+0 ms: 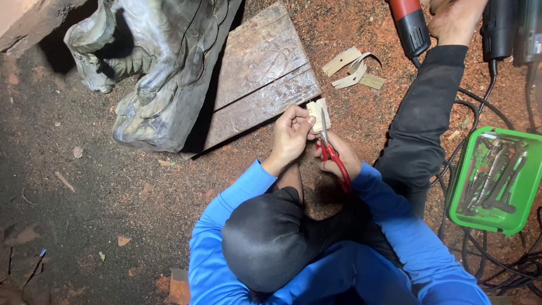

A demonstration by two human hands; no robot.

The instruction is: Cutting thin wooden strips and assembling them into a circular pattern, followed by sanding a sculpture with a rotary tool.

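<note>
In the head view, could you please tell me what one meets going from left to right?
Dark carved wooden figure → flat wooden board → left hand → red-handled scissors → black sleeve → green tool tray.

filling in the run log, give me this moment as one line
left hand: holds small pale piece | right hand: grips red-handled scissors, blades on piece | nearby: green tool tray, carved wood block

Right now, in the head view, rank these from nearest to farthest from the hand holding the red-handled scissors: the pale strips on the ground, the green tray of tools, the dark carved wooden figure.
From the right hand:
1. Pale strips, just above it on the sawdust.
2. Green tray, off to the image's right.
3. Carved figure, up at the image's left, beyond the wooden slab.
</note>
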